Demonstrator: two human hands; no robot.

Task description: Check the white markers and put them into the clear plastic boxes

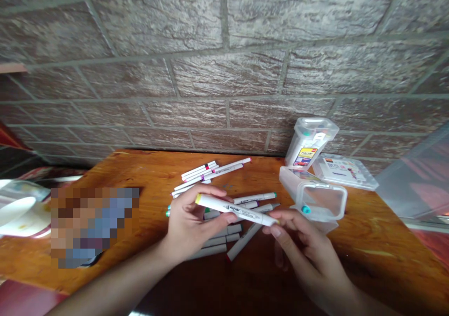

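A white marker (235,209) with a yellow end is held slantwise above the table. My left hand (187,224) pinches it between thumb and fingers near its yellow left end. The thumb and fingertips of my right hand (305,246) close on its other end, where a bit of yellow shows. Beneath and behind the hands lie several loose white markers with coloured ends, among them a grey-tipped marker (242,243) and a teal-ended marker (256,197). My left hand hides part of this pile. Farther back rests another group, including a pink-ended marker (233,165).
On the right, a clear plastic case (321,203) lies on its side with a teal-ended marker inside. Behind it stand a lidded marker container (310,143) and a flat clear case (345,172). A white cup (24,217) is at left, beside a pixelated patch. A brick wall (224,72) borders the wooden table (140,171).
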